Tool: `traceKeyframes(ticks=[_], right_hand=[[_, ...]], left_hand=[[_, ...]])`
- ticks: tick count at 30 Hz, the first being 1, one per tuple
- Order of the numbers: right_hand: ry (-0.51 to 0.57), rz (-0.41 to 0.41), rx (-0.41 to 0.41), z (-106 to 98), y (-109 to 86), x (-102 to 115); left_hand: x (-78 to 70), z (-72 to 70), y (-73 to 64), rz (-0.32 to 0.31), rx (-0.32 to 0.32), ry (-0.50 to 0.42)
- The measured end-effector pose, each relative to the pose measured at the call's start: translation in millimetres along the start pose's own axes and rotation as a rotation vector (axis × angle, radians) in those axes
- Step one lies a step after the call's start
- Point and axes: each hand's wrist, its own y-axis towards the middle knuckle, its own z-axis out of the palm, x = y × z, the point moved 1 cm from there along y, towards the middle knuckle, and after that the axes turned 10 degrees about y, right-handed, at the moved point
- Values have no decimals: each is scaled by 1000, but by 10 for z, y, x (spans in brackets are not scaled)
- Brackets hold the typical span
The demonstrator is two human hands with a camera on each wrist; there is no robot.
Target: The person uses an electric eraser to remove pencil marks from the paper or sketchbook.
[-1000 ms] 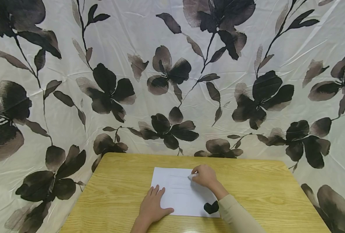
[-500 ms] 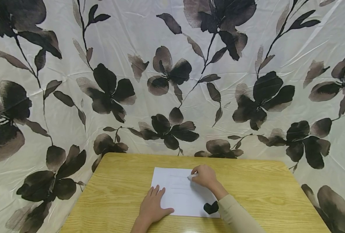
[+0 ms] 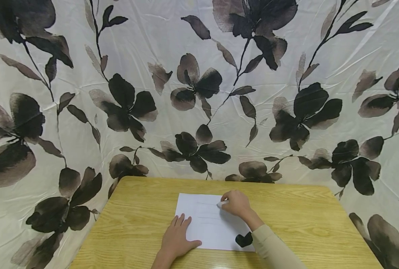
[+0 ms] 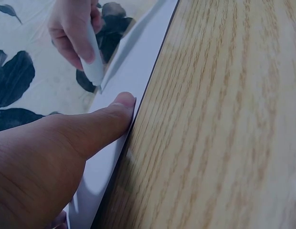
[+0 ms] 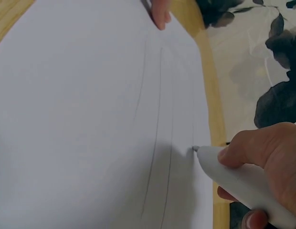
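A white sheet of paper (image 3: 216, 237) lies on the table with several thin, roughly parallel lines (image 5: 159, 109) across it. My left hand (image 3: 178, 237) rests flat on the sheet's left side, fingers spread, thumb (image 4: 107, 119) along the near edge. My right hand (image 3: 237, 203) pinches a thick white pen-shaped tool (image 5: 241, 181) with a small greyish tip. In the right wrist view that tip meets the paper at the end of a faint line close to the sheet's far edge. A black heart shape (image 3: 243, 240) shows at the near right corner, partly covered by the right sleeve.
The wood-grain table (image 3: 145, 209) extends around the sheet on all sides. Just behind its back edge hangs a white cloth (image 3: 159, 37) with dark flowers. The right forearm in a beige sleeve (image 3: 276, 250) crosses the sheet's right side.
Both hands, the tool and the sheet keep practically the same place. The head view has shifted very slightly, mostly visible in the backdrop at left.
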Motion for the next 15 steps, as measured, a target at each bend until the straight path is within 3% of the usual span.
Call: traceKeyframes(ticks=[15], right_hand=[[-5, 4, 3, 1, 17, 10]], left_hand=[[26, 67, 25, -4, -13, -11]])
